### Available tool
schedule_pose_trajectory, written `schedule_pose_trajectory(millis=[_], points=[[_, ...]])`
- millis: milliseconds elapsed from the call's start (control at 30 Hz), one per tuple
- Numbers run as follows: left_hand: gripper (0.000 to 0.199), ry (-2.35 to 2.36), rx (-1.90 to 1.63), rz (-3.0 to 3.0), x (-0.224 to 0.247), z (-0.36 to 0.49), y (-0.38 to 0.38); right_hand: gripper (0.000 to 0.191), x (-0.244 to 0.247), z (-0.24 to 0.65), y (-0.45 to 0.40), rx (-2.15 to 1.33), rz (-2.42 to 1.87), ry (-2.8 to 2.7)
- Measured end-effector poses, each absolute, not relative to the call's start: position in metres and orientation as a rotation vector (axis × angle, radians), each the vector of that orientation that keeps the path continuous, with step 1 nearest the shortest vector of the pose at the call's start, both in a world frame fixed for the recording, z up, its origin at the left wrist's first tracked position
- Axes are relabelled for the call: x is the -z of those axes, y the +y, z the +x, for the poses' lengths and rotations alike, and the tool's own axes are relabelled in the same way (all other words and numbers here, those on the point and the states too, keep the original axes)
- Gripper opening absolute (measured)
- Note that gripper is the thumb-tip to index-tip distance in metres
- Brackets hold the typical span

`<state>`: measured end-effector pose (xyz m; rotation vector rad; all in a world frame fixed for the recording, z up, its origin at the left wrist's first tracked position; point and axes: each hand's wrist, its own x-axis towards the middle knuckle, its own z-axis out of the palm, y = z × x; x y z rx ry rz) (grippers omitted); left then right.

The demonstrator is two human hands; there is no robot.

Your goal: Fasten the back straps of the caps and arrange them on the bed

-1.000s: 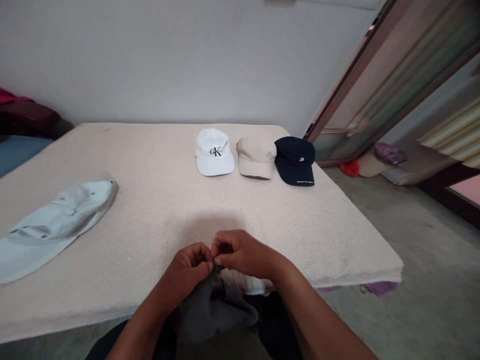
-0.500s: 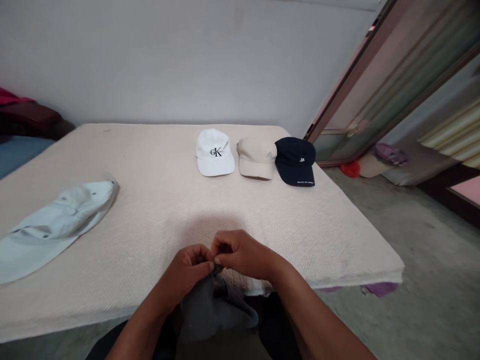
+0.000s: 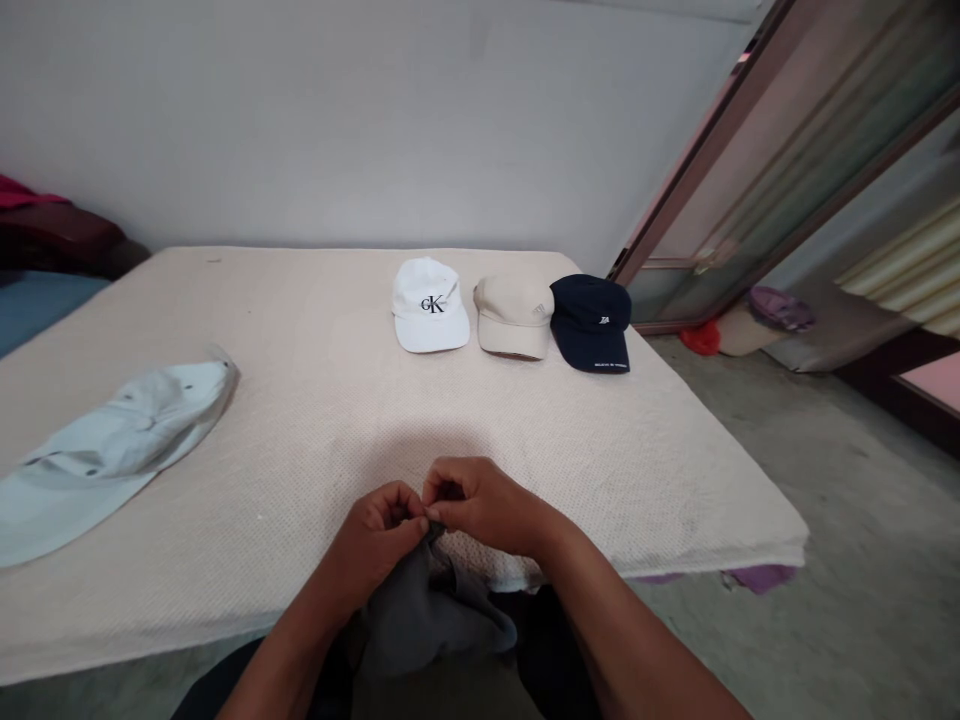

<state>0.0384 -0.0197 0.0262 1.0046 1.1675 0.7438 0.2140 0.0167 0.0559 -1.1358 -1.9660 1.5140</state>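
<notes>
At the near edge of the table, a dark grey cap (image 3: 420,620) of soft fabric hangs below my fingers. Its upper edge is pinched between thumb and fingertips of my left hand (image 3: 375,540). My right hand (image 3: 487,505) pinches the same spot from the other side, and the fingertips of both hands meet. What exactly lies between them is mostly hidden. Further back stand a white cap (image 3: 430,305) with black letters, a beige cap (image 3: 514,315) and a navy cap (image 3: 591,322), in a row.
A pale blue cap (image 3: 127,430) lies at the left, cut off by the frame. All the caps on the padded cream cover (image 3: 300,400) are away from my hands. Behind is a grey wall (image 3: 337,120); a door frame (image 3: 705,140) rises at the right.
Both hands have risen very slightly, with the top of the grey cap pulled up a little. The other caps have not moved.
</notes>
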Motion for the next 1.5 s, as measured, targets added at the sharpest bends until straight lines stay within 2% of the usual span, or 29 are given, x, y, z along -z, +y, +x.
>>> schedule_pose_trajectory(millis=[367,533,967,1500], points=[[0.015,1.205,-0.667,0.877,-0.035,0.039,-0.021,0.010,-0.056,0.211,0.015,-1.602,-1.097,-1.900],[0.008,1.147,-0.684,0.762,-0.029,0.038,-0.022,0.018,-0.059,0.214,0.017,-1.620,-1.040,-2.003],[0.014,1.023,-0.722,0.591,-0.034,0.042,-0.020,0.024,-0.068,0.211,0.012,-1.374,-1.042,-2.178],[0.006,1.014,-0.746,0.622,-0.030,0.040,-0.023,0.016,-0.068,0.207,0.013,-1.351,-1.068,-2.151]])
